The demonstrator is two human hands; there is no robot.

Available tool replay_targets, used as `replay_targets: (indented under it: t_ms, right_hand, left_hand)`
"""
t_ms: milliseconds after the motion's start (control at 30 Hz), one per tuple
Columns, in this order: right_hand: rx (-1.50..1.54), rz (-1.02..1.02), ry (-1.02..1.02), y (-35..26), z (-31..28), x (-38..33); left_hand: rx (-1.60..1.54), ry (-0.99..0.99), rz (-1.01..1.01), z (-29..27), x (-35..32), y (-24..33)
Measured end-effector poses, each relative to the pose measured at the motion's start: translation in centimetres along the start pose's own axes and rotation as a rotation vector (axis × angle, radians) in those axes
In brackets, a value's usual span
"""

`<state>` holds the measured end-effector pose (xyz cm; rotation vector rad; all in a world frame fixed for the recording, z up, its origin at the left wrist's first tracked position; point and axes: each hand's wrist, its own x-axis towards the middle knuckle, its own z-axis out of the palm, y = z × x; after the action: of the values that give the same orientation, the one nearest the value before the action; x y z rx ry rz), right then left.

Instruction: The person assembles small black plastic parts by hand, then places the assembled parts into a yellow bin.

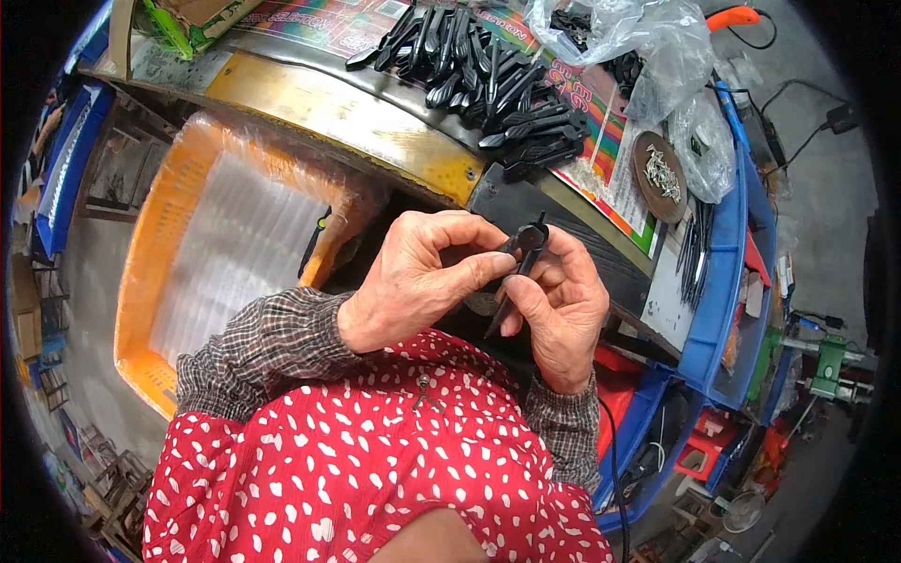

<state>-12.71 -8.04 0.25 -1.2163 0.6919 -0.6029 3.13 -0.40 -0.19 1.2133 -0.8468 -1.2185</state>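
Part of black colour (pixel 529 241) is held between both hands, near the edge of the table (pixel 319 105). It is pinched by thumb and fingers of the left hand (pixel 422 272), and likewise by those of the right hand (pixel 561 305). On the table, a heap of similar black parts (pixel 493 75) is seen; small metal pieces (pixel 662 174) are contained in a round brown dish (pixel 668 212).

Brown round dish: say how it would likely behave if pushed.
The dish looks low and broad, so probably slides rather than tips. Its small metal pieces lie loosely heaped, so a sharp push might scatter them.
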Motion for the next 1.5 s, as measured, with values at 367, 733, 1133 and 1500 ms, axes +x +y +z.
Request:
replay_targets:
  t_ms: [367,733,1133,1500]
  right_hand:
    - [0.020,0.000,-0.005,0.7,0.1,0.3]
    - [0.081,-0.014,-0.034,1.8,0.0,0.3]
    - [0.077,-0.006,-0.023,1.9,0.1,0.3]
    - [0.083,-0.005,-0.018,1.9,0.1,0.1]
  left_hand:
    - [-0.187,0.011,-0.073,0.4,0.4,-0.7]
    - [-0.225,0.008,-0.146,0.5,0.2,-0.5]
    - [-0.234,-0.006,-0.121,0.3,0.2,-1.0]
    - [-0.214,-0.012,-0.026,0.5,0.2,-1.1]
